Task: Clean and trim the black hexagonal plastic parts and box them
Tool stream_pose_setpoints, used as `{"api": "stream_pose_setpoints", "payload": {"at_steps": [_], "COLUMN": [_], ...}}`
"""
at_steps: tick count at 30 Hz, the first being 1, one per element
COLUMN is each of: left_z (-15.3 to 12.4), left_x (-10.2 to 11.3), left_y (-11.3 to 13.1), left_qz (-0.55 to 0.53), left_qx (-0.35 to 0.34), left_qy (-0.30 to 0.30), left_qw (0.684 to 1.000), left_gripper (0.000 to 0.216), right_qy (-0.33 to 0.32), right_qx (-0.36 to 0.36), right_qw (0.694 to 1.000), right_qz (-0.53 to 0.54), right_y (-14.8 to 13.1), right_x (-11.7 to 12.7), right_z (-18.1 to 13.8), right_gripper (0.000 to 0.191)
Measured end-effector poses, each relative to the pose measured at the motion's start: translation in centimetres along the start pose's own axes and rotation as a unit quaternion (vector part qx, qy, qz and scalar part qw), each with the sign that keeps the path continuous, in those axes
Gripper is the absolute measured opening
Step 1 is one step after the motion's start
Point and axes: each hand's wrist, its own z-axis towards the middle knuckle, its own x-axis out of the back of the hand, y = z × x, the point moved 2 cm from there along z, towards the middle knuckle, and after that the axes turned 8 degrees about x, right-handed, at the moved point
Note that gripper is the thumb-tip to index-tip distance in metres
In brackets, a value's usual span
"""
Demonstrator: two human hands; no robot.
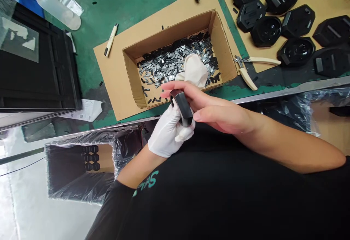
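Holding the piece over the near edge of the desk: we grasp a black hexagonal part (pixel 181 107) just in front of our body, its long axis running from far left to near right. The gloved left hand (pixel 168 132) lies nearer and cups the part from below, its fingers closed around it. The bare right hand (pixel 216 114) reaches across from the right, its fingers (pixel 186 96) lying over the far end; whether they grip it, we cannot tell. Directly beyond the hands, an open cardboard box (pixel 169 32) on a cardboard sheet (pixel 109 76) holds loose metal clips (pixel 175 63) and a crumpled white cloth (pixel 194 70). To the far right, cream-handled pliers (pixel 247 78) lie near rows of black hexagonal holders (pixel 296 50). A cream marker (pixel 111 39) rests left of the box on the green-topped desk (pixel 90 14), while a plastic-wrapped carton (pixel 79 170) sits below its near edge on the left.
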Motion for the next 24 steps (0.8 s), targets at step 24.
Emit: {"api": "stream_pose_setpoints", "payload": {"at_steps": [24], "left_z": [-0.2], "left_x": [0.4], "left_y": [0.2], "left_qz": [0.028], "left_qx": [-0.006], "left_qy": [0.035], "left_qw": [0.999], "left_gripper": [0.043], "right_qy": [-0.024], "right_qx": [0.08], "right_qw": [0.996], "right_qz": [0.024], "right_y": [1.1], "right_x": [0.4], "right_z": [0.9], "right_gripper": [0.056]}}
